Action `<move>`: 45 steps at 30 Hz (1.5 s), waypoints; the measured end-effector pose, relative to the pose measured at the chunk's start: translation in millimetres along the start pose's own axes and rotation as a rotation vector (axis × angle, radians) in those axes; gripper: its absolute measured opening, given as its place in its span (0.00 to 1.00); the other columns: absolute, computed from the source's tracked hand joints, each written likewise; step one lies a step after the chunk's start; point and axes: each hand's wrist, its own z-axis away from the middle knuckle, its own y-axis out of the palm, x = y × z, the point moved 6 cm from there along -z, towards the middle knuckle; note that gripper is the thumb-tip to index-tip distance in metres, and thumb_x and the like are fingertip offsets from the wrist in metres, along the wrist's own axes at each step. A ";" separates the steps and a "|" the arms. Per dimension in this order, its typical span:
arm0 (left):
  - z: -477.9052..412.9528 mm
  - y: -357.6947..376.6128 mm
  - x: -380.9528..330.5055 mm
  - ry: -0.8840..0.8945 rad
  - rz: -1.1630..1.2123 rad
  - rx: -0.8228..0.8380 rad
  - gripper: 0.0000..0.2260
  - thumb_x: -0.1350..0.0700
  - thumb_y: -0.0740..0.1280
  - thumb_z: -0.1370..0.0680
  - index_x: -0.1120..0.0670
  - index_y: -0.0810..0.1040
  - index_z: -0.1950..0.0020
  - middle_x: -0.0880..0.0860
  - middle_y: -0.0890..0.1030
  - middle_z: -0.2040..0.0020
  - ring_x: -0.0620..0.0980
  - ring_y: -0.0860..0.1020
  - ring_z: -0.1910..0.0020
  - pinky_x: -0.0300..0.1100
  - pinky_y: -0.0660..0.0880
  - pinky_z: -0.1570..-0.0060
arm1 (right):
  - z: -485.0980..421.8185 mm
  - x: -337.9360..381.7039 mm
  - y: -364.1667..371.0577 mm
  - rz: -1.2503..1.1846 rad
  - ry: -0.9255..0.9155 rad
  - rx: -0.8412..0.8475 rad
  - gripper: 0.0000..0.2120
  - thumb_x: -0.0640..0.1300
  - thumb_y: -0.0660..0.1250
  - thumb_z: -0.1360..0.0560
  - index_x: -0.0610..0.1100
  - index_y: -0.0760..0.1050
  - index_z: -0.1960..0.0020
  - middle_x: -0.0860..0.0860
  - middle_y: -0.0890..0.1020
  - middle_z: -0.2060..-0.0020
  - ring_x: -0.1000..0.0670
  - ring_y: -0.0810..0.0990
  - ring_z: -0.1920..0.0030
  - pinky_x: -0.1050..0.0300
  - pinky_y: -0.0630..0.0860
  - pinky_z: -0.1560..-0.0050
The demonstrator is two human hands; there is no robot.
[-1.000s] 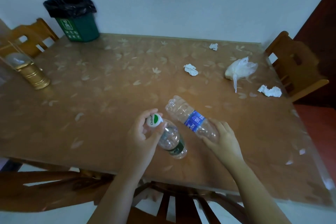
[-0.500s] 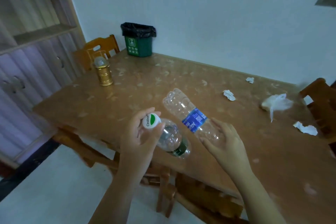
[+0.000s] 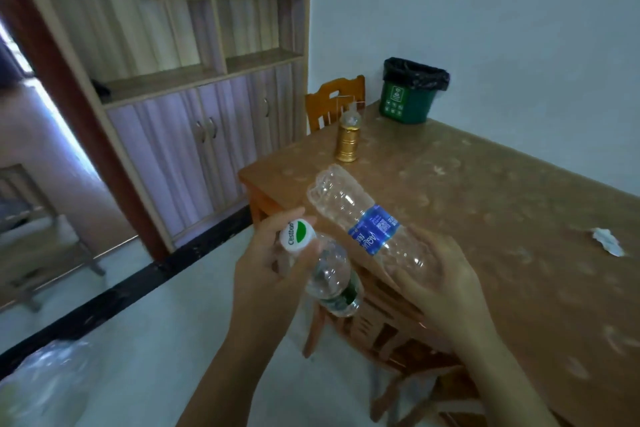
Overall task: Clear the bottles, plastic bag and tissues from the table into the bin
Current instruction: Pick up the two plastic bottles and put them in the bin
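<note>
My left hand (image 3: pixel 268 263) grips a clear bottle with a white-and-green cap (image 3: pixel 332 279) by its neck, off the table's near edge. My right hand (image 3: pixel 440 282) holds the neck end of a clear bottle with a blue label (image 3: pixel 367 222), its base pointing up and away. Both bottles are in the air and look empty. The green bin with a black liner (image 3: pixel 408 97) stands on the table's far corner by the wall. One crumpled tissue (image 3: pixel 607 242) lies on the table at the right edge of view. The plastic bag is out of view.
A gold lantern (image 3: pixel 347 139) stands on the brown table (image 3: pixel 485 191) between me and the bin. A wooden chair (image 3: pixel 334 100) sits behind that corner, another chair (image 3: pixel 391 329) below my hands. A wooden cupboard (image 3: pixel 194 87) fills the left wall.
Both hands lifted the bottles off the table. My view swung left, so the bin now sits at upper right and the bag and most tissues left the frame.
</note>
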 end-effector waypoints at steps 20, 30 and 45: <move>-226.2 -183.1 135.5 -0.146 -0.254 -0.091 0.16 0.60 0.71 0.29 0.42 0.74 0.49 0.42 0.79 0.53 0.41 0.78 0.54 0.41 0.78 0.53 | -212.6 121.7 275.5 -0.151 -0.114 0.193 0.26 0.46 0.76 0.35 0.48 0.73 0.39 0.53 0.75 0.50 0.57 0.75 0.54 0.78 0.67 0.58; -362.7 -257.3 215.3 -0.169 -0.175 -0.119 0.11 0.52 0.69 0.32 0.43 0.75 0.51 0.45 0.80 0.53 0.46 0.79 0.55 0.40 0.79 0.57 | -322.8 155.3 392.4 -0.097 -0.088 0.189 0.26 0.46 0.76 0.35 0.50 0.73 0.38 0.53 0.76 0.49 0.56 0.75 0.51 0.78 0.66 0.56; -619.7 -294.4 316.9 -0.069 -0.074 0.163 0.14 0.51 0.74 0.32 0.43 0.77 0.49 0.45 0.82 0.52 0.43 0.80 0.52 0.36 0.77 0.56 | -483.9 175.4 515.5 0.010 0.135 -0.021 0.28 0.50 0.73 0.35 0.51 0.70 0.37 0.55 0.73 0.47 0.52 0.76 0.49 0.47 0.79 0.58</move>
